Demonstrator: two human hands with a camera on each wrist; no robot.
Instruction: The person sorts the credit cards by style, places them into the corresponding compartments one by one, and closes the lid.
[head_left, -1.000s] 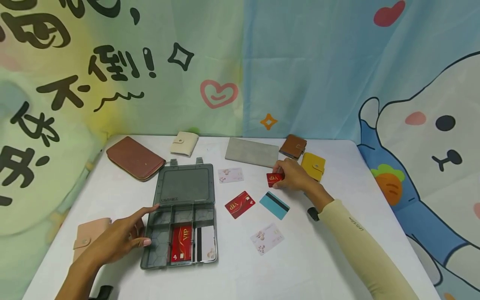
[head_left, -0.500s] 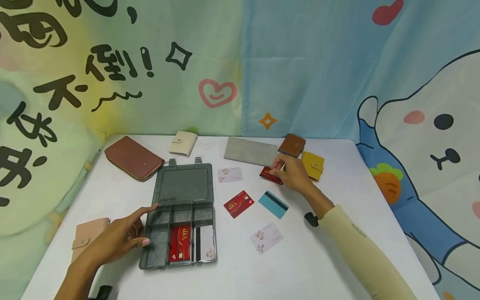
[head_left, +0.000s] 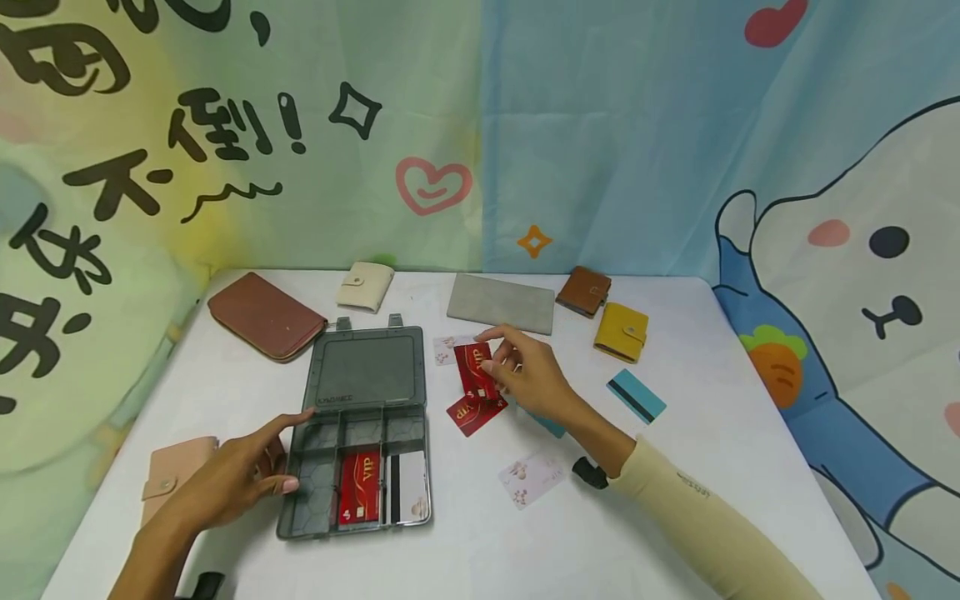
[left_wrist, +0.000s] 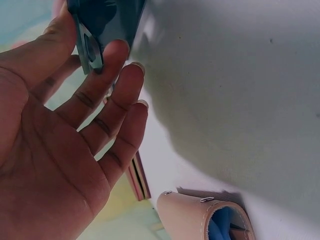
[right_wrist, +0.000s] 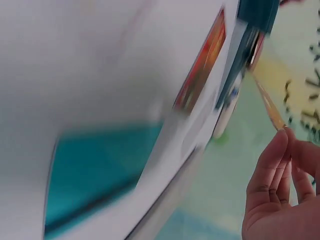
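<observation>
In the head view my left hand (head_left: 238, 475) rests on the left side of a grey divided plastic box (head_left: 288, 500), its lid folded back. Its fingers look relaxed, touching the box edge (left_wrist: 107, 22) in the left wrist view. My right hand (head_left: 534, 375) pinches a red VIP card (head_left: 474, 371) between thumb and finger, above the table. Seen edge-on, the held card (right_wrist: 272, 112) tilts in the right wrist view. Below it lies another red VIP card (head_left: 470, 417), partly covered. Box compartments hold a red VIP card (head_left: 360, 487) and a white striped card (head_left: 415, 492).
A blue card (head_left: 636, 396) lies right, another (head_left: 550, 426) partly under my hand. Pale flowered cards (head_left: 532, 481) lie nearby. Around the table stand a brown wallet (head_left: 266, 317), cream wallet (head_left: 365, 286), grey wallet (head_left: 501, 303), dark brown wallet (head_left: 583, 292), yellow wallet (head_left: 621, 332) and pink wallet (head_left: 178, 468).
My right hand has lifted the red VIP card and carried it left, over the other red card. The blue card at right has come into view. My left hand stays on the box.
</observation>
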